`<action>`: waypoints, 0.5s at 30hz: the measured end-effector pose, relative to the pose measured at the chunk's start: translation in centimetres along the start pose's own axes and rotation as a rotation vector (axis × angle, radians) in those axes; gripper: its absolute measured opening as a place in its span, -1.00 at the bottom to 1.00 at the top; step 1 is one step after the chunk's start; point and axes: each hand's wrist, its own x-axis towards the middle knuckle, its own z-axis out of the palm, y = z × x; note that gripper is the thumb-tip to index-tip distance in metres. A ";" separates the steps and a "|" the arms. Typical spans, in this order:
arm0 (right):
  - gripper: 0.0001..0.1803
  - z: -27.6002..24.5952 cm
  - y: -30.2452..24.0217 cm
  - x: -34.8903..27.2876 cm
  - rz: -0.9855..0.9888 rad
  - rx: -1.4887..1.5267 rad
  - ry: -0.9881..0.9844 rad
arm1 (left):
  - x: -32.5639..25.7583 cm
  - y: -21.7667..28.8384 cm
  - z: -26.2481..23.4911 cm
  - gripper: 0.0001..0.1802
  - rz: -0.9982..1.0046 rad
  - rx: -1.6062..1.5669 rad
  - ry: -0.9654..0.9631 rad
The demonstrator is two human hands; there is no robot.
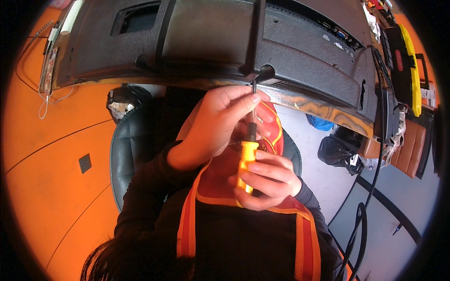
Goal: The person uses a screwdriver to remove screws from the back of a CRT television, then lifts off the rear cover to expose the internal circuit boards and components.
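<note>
A large black monitor [300, 56] lies back side up on the table edge in front of me. My right hand [267, 180] grips the yellow and orange handle of a screwdriver [247, 159]. Its dark shaft runs up to a recess at the monitor's lower rim. My left hand [218, 124] pinches the shaft near the tip with its fingertips, right under the rim. I wear a black top and an orange vest [211, 220].
A dark office chair [124, 154] is under me on the orange floor [51, 178]. A black cable [361, 220] hangs down at the right. A yellow and black tool case [405, 61], a brown cushion and dark bags lie at the right.
</note>
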 end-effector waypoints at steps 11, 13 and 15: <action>-0.86 1.8 2.8 -3.5 -0.159 -0.049 -0.176 | 1.2 -1.6 -1.1 -0.75 0.164 0.085 -0.081; -0.85 1.7 2.9 -3.8 -0.139 -0.033 -0.201 | 1.2 -1.5 -1.1 -0.75 0.173 0.114 -0.092; -0.85 1.6 2.9 -4.0 -0.116 -0.057 -0.236 | 1.2 -1.5 -1.1 -0.73 0.182 0.132 -0.091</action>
